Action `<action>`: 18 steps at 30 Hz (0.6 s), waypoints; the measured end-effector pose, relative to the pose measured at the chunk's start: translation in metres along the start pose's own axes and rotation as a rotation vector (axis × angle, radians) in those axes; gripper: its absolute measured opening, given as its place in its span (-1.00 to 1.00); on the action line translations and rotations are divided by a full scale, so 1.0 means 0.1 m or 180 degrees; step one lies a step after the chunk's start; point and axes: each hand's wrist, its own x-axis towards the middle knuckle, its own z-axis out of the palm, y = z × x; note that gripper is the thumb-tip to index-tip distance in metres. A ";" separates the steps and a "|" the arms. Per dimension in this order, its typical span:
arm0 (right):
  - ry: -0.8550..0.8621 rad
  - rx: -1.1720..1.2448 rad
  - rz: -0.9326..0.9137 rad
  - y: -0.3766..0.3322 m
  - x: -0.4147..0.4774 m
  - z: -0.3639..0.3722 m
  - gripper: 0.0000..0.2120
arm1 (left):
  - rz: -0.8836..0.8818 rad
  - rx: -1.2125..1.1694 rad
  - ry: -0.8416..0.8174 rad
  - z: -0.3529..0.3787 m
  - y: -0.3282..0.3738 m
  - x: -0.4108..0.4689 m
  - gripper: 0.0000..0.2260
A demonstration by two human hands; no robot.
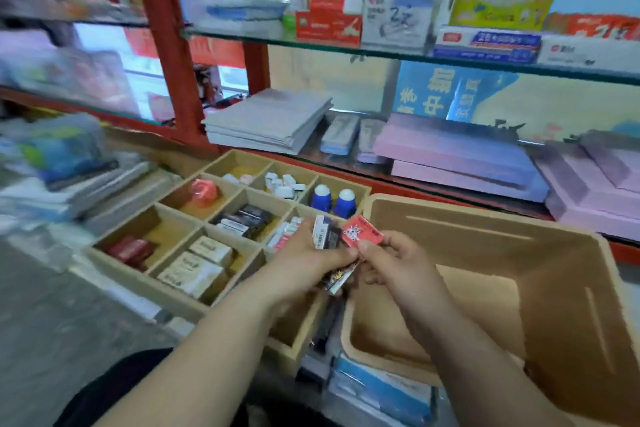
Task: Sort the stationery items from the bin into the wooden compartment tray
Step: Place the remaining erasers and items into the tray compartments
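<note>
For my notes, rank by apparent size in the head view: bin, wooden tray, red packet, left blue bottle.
1. bin
2. wooden tray
3. red packet and left blue bottle: similar; packet nearer, so unranked.

The only camera rides on my head and looks forward and down along my forearms. It is near: my left hand (311, 262) and right hand (401, 262) meet mid-picture, holding small packs (323, 236) over the right edge of the tray (287, 350), beside the bin (571, 288). The wide lens also takes in the glass shelves (381, 54) ahead, bowed along the top.
</note>
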 end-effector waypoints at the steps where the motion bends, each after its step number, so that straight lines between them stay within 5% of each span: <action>1: -0.0072 0.0017 -0.0017 -0.05 0.05 0.13 -0.83 | -0.0001 -0.0093 0.0169 -0.13 -0.01 -0.03 -0.84; 11: -0.0564 -0.0067 0.0337 -0.28 0.50 1.12 -0.91 | 0.0163 -0.0416 0.1856 -1.32 -0.14 -0.26 -0.83; 18: -0.0922 -0.0891 0.0058 -0.21 0.73 1.86 -0.83 | 0.0411 -0.0593 0.3076 -2.04 -0.32 -0.43 -0.79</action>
